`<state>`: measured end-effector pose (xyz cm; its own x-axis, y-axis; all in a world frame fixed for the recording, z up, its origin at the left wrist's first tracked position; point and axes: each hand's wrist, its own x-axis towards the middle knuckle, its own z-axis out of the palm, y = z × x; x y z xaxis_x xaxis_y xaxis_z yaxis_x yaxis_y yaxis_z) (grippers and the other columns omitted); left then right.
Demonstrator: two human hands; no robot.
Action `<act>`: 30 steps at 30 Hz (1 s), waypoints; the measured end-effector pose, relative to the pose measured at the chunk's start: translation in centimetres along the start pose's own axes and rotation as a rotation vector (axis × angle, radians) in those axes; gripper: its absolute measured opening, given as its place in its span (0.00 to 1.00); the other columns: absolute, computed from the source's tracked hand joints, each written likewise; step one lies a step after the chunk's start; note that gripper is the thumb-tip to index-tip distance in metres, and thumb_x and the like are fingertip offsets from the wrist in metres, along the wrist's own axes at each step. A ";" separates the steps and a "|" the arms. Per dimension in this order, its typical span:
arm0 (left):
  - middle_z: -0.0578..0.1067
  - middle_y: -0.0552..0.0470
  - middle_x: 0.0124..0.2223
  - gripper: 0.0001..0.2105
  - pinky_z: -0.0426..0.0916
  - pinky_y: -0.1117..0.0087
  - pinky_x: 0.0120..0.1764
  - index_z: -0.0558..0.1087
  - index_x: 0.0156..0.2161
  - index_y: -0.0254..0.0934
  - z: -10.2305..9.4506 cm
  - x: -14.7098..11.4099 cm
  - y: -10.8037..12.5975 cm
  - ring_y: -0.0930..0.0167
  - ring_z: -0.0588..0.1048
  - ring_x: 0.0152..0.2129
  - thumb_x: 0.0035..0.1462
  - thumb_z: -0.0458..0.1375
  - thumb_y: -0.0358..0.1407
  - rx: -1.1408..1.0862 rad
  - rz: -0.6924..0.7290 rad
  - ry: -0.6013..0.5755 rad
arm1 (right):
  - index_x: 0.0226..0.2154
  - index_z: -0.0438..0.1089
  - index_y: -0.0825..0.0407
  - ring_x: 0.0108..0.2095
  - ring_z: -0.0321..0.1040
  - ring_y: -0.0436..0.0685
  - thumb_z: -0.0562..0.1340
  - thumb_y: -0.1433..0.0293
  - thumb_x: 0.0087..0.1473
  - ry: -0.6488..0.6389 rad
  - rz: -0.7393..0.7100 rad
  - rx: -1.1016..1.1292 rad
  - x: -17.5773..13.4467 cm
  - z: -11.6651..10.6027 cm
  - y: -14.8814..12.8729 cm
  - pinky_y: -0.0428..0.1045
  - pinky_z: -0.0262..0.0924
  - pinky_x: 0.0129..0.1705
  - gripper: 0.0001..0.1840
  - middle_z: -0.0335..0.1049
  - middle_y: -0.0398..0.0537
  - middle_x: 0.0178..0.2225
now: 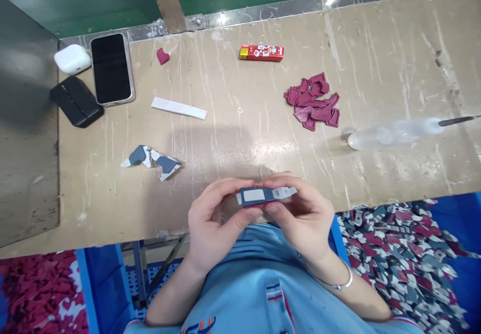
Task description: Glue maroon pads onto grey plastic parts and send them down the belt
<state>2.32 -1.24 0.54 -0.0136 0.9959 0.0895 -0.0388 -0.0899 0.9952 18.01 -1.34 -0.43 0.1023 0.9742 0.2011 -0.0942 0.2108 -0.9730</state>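
Note:
Between my two hands, just above the table's near edge, is a small plastic part (266, 195) in dark blue-grey and light grey, with a thin maroon strip along its lower side. My left hand (218, 218) pinches its left end between thumb and fingers. On the other end, my right hand (300, 213) grips it the same way. Left of my hands lie two grey and white plastic pieces (152, 161). A pile of maroon plastic pieces (312, 102) sits farther off to the right.
Phone (112, 69), white earbud case (72, 58) and black case (77, 101) lie far left. A white strip (179, 108), maroon piece (163, 56), red box (262, 52) and translucent bottle (394, 133) are on the table (240, 148). Blue bins (103, 289) of parts flank me below.

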 end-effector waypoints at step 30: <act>0.83 0.48 0.52 0.33 0.80 0.70 0.45 0.74 0.57 0.47 -1.7 -0.5 -0.9 0.64 0.84 0.49 0.48 0.82 0.39 0.095 0.088 -0.260 | 0.54 0.81 0.46 0.32 0.82 0.59 0.77 0.71 0.60 -0.076 -0.387 -0.298 -0.1 -2.4 0.7 0.51 0.78 0.30 0.19 0.84 0.46 0.36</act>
<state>0.70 -1.64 -0.43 0.2448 0.9545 0.1705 0.0453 -0.1869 0.9813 20.34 -1.46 -1.36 0.0000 0.8348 0.5506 0.2253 0.5365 -0.8133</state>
